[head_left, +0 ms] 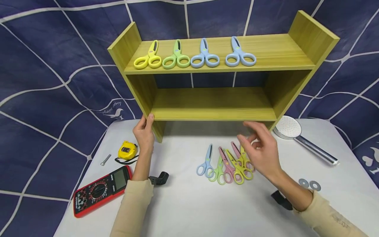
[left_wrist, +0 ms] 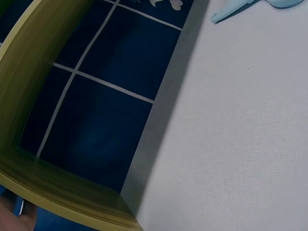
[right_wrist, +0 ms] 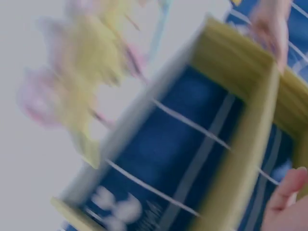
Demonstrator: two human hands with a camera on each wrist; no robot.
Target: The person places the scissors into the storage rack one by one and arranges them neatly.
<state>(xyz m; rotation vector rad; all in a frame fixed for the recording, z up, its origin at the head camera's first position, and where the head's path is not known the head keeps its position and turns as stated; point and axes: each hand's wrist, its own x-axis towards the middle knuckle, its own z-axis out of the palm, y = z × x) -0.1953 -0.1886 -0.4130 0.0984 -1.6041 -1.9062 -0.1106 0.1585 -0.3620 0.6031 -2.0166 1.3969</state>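
A wooden two-tier shelf (head_left: 216,112) stands on the white table. My left hand (head_left: 144,135) grips its left side panel near the lower board. On the top board lie yellow scissors (head_left: 152,53), green scissors (head_left: 177,52) and two pairs of blue scissors (head_left: 204,52). Under the front of the shelf, a loose group on the table holds blue scissors (head_left: 208,158), pink scissors (head_left: 226,162), yellow scissors (head_left: 236,166) and other overlapping pairs. My right hand (head_left: 263,153) hovers beside this group, fingers bent, nothing visible in it; it covers part of the group. The right wrist view is blurred.
To the left lie a yellow tape measure (head_left: 127,150), a bolt (head_left: 105,160) and a red multimeter (head_left: 102,191). A shower head (head_left: 288,127) rests by the shelf's right side, with two washers (head_left: 315,185) nearer me. Blue cloth (head_left: 44,82) hangs behind.
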